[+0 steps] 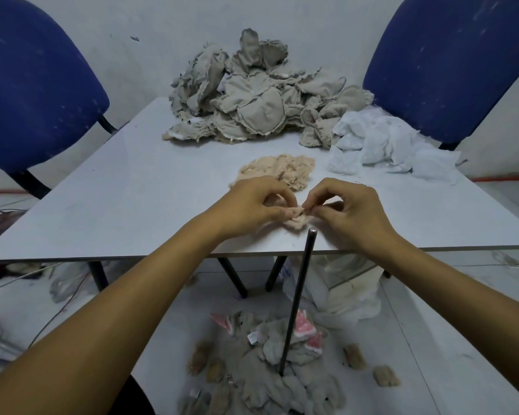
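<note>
your forearms [117, 310] reach to a small fur piece [297, 222] on the table [117, 205].
left hand [252, 205] and right hand [352, 208] both pinch it, probably to open its seam.

small pale pink fabric piece [296, 220] — crumpled, soft, on the table's near edge, pinched from both sides

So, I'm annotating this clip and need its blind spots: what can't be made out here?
- Head view: the pinkish piece is mostly covered by the left hand and right hand, which pinch it. Its shape is unclear.
- Head view: the dark rod has its lower end buried in the grey floor pile.
- Head view: the white tag in that pile is too small to read.
</note>
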`<state>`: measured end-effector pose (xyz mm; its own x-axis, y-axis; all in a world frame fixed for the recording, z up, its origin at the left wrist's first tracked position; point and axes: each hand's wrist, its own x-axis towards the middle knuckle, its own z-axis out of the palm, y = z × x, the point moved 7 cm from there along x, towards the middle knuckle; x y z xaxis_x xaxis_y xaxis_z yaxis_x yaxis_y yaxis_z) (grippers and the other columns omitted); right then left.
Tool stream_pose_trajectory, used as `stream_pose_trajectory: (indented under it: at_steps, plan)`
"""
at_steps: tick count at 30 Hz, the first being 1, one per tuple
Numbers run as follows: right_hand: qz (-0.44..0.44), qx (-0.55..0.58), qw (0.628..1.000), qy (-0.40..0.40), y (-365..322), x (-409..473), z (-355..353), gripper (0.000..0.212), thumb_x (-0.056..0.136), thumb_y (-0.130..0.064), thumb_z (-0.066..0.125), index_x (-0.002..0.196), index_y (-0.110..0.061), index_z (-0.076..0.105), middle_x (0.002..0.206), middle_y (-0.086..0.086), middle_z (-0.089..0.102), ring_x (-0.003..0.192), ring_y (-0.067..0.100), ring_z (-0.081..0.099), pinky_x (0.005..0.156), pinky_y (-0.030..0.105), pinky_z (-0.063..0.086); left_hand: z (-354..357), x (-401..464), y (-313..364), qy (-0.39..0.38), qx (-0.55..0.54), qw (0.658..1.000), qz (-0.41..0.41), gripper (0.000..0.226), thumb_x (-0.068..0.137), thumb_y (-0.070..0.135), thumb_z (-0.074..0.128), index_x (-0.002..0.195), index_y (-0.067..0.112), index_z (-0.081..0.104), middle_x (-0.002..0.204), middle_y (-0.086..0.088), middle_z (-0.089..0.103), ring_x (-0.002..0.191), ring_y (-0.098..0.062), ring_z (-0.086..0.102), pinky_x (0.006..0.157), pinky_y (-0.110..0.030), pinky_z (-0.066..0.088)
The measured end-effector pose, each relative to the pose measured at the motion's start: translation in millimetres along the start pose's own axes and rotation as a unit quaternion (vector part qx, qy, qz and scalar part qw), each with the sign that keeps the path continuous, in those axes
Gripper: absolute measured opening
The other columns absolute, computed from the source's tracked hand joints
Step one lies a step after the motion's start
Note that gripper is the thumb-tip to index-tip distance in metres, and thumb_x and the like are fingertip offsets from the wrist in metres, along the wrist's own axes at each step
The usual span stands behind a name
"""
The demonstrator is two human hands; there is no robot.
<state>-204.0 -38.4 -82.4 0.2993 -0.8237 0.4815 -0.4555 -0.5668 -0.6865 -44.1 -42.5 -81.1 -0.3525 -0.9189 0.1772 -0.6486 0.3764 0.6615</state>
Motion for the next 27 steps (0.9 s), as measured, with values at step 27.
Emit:
stream_pose_trajectory:
  at_steps: [27]
  plan:
    - [0.217, 0.427, 0.862, -0.162, -7, -18, -1, 0.016, 0.087, -0.023, 0.057, 0.096, -0.012, 0.063, 0.088, -0.001, 0.051, 0.07, 0.007, 0.047, 0.062, 0.021, 0.044, 20, -10, 38, -0.071, -0.452, 0.889, -0.013, 0.014, 0.081, 0.009, 0.059, 0.093, 0.015, 0.055, 0.087, -0.004, 0.057, 0.067, -0.009, 0.052, 0.056, -0.021, 0.035]
